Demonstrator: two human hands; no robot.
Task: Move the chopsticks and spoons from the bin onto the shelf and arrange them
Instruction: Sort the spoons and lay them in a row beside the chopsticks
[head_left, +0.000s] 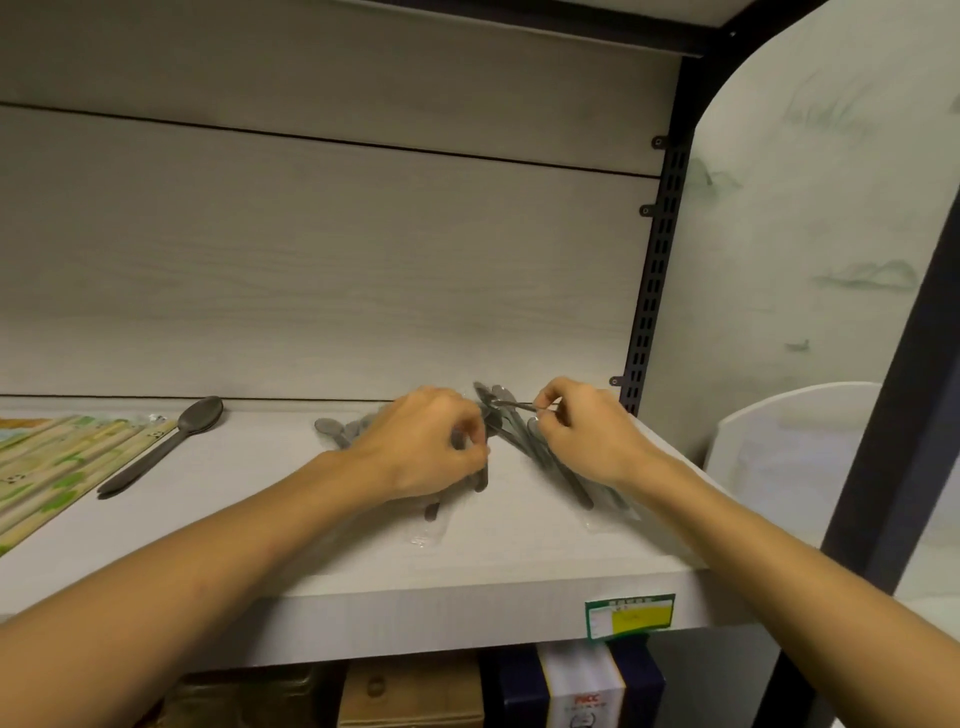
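At a pale wooden shelf (519, 566), a person's left hand (426, 441) curls its fingers into a pile of grey spoons in clear sleeves (431, 509), while the right hand (582, 431) pinches one wrapped spoon (506, 402) above a second bundle (576, 483). Chopstick packets (57, 462) and a loose spoon (161, 447) lie to the left. The green-and-yellow shelf tag (630, 616) is unreadable; a box below (582, 686) shows red lettering too blurred to read.

Bare shelf (249, 525) between lone spoon (161, 451) and spoon pile (524, 441).
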